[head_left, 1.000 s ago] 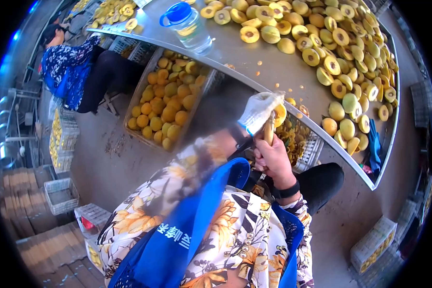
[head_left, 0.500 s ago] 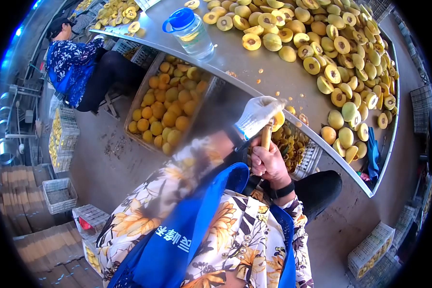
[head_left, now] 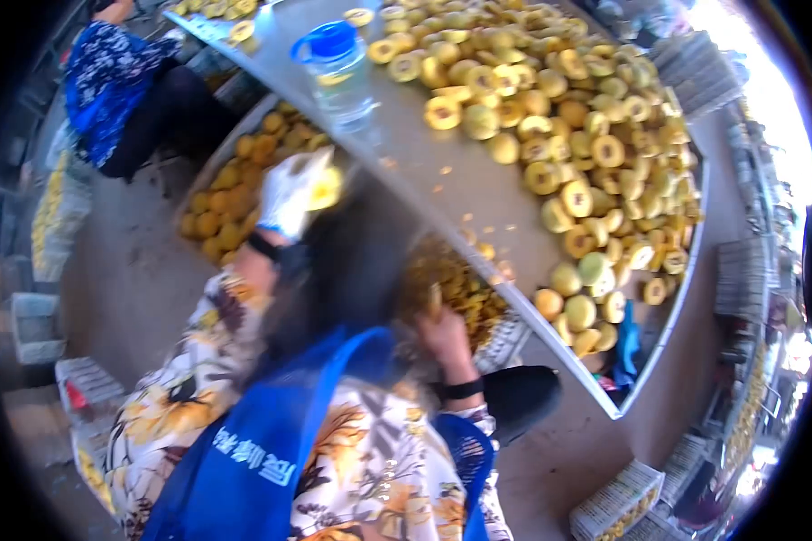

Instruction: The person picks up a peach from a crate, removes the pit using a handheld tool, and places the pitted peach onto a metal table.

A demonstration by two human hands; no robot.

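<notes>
My left hand [head_left: 286, 194], in a white glove, is closed around a yellow peach [head_left: 327, 187] above the near side of a crate of whole peaches [head_left: 222, 209]. My right hand [head_left: 447, 338] is bare and wrapped around a wooden-handled tool [head_left: 435, 299], which points upward; motion blur hides its working end. Below the table edge, beside the right hand, is a crate [head_left: 505, 341] of yellow scraps and pieces. Many halved peaches [head_left: 576, 198] are heaped on the metal table [head_left: 505, 216], cut faces showing on several.
A water jug with a blue lid [head_left: 338, 77] stands near the table's edge. Blue cloth or gloves [head_left: 627, 347] lie in the table corner. Another person [head_left: 117, 90] sits at upper left. Crates [head_left: 618, 500] stand on the floor at lower right.
My left hand has moved left, away from my right hand and over to the whole-peach crate. My right hand has lowered with the tool. The view has shifted to the right.
</notes>
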